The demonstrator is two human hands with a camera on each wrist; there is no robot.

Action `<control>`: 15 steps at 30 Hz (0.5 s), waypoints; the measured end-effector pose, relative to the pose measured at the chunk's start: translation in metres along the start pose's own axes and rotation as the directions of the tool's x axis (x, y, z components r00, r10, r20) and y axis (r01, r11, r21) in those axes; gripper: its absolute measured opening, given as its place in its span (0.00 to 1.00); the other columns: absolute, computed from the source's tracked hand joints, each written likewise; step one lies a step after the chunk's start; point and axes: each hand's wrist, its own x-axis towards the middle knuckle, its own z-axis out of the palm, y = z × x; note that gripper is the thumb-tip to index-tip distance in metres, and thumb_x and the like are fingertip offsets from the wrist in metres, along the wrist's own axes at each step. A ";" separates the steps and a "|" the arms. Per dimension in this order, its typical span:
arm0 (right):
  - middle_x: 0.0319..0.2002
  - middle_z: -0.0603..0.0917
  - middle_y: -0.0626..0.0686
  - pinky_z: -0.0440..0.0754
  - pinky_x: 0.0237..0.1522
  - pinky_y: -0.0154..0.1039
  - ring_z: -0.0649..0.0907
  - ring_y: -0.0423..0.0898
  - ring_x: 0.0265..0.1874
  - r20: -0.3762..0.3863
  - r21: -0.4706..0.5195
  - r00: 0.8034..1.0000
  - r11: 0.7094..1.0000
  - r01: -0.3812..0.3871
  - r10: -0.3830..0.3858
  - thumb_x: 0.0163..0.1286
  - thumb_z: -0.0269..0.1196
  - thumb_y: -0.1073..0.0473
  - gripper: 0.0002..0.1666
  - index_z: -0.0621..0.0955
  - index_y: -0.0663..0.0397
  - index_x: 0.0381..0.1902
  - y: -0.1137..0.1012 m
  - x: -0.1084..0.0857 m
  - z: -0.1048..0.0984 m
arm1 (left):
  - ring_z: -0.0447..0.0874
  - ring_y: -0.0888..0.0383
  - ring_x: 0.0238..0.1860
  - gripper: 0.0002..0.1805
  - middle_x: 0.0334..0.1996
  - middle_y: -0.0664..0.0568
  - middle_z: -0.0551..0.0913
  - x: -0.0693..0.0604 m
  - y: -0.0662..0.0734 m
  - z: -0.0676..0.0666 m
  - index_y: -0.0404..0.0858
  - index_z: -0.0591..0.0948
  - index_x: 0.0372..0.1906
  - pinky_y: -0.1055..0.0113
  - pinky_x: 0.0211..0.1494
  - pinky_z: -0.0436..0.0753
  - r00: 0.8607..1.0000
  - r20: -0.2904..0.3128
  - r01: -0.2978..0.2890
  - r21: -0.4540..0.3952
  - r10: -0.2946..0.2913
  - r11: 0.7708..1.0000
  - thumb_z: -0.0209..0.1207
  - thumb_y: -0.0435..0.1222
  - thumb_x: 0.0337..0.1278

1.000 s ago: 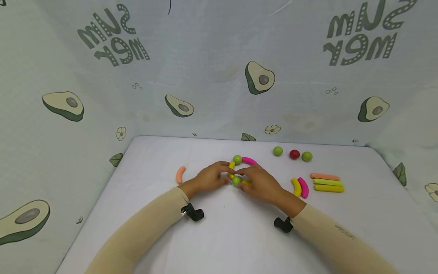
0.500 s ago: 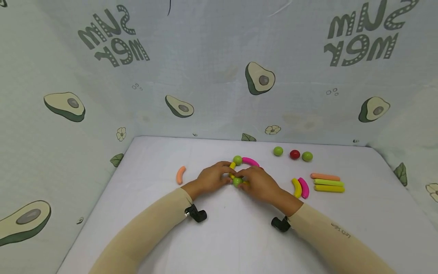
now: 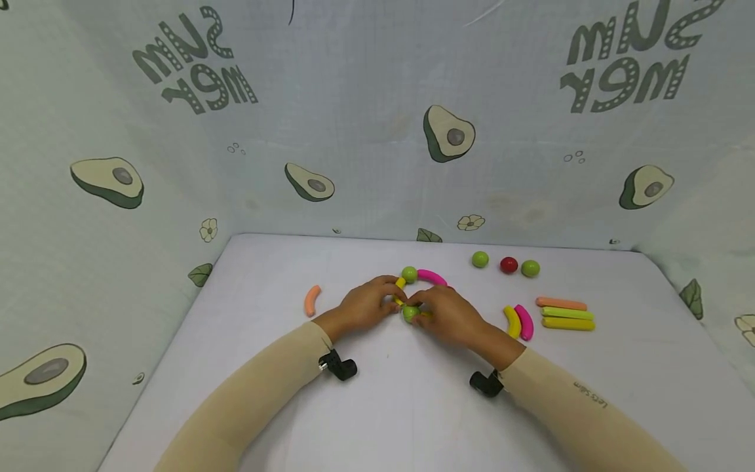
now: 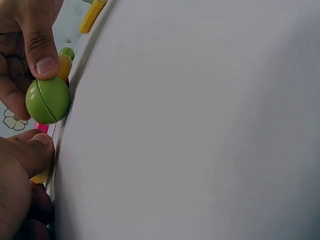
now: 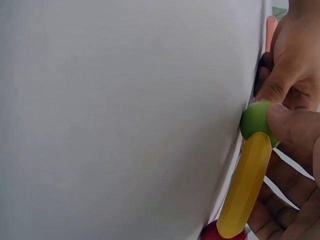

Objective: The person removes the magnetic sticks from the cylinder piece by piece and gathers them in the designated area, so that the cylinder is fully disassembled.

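My left hand (image 3: 367,307) pinches a yellow curved stick (image 3: 400,283), whose far end meets a green ball (image 3: 409,275). A pink curved stick (image 3: 432,277) runs right from that ball, its other end at my right hand (image 3: 449,317). Between thumb and fingers, the right hand grips a nearer green ball (image 3: 410,314). A second yellow curved stick (image 5: 245,187) joins this ball in the right wrist view, with a red ball (image 5: 223,232) at its lower end. The left thumb and fingers close round the yellow piece (image 4: 42,176) in the left wrist view.
An orange curved stick (image 3: 312,301) lies left of the hands. At the right are a loose yellow curved stick (image 3: 512,322), a pink one (image 3: 523,322) and stacked straight sticks (image 3: 567,313). Green balls (image 3: 480,259) and a red ball (image 3: 508,265) sit at the back.
The nearer green ball has shifted slightly right and towards me in the right hand's grip. Both hands stay almost in place; the left forearm has moved a little right.
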 end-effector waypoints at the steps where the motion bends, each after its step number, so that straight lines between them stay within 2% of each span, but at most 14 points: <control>1: 0.48 0.88 0.46 0.80 0.58 0.51 0.84 0.49 0.51 0.008 0.003 1.000 1.000 0.003 -0.003 0.62 0.76 0.61 0.18 0.87 0.53 0.51 0.000 0.000 -0.001 | 0.69 0.52 0.72 0.11 0.73 0.51 0.69 0.000 0.000 0.000 0.56 0.86 0.54 0.52 0.66 0.76 1.000 0.003 0.000 0.000 0.000 1.000 0.63 0.43 0.71; 4: 0.49 0.87 0.46 0.79 0.60 0.52 0.83 0.50 0.54 0.038 0.002 0.999 1.000 0.004 -0.004 0.63 0.76 0.60 0.20 0.87 0.53 0.53 0.002 0.003 -0.004 | 0.68 0.52 0.73 0.11 0.75 0.51 0.68 0.000 0.000 0.000 0.55 0.85 0.54 0.51 0.66 0.75 1.000 0.008 -0.002 0.004 0.002 1.000 0.63 0.44 0.72; 8: 0.51 0.87 0.48 0.77 0.61 0.56 0.80 0.54 0.58 0.052 0.005 0.998 0.999 -0.033 0.033 0.65 0.74 0.57 0.21 0.86 0.52 0.56 0.004 0.008 -0.010 | 0.69 0.52 0.72 0.11 0.75 0.51 0.67 0.000 0.000 0.000 0.54 0.85 0.55 0.51 0.65 0.76 1.000 0.007 -0.009 0.016 0.009 1.000 0.62 0.44 0.72; 15: 0.54 0.85 0.54 0.80 0.58 0.55 0.78 0.57 0.57 -0.061 -0.005 0.994 0.996 -0.093 0.093 0.70 0.70 0.57 0.19 0.85 0.53 0.57 0.015 0.027 -0.017 | 0.70 0.54 0.72 0.10 0.76 0.52 0.66 0.001 -0.001 0.002 0.54 0.85 0.54 0.54 0.62 0.78 1.000 0.001 -0.021 0.020 0.021 1.000 0.63 0.43 0.71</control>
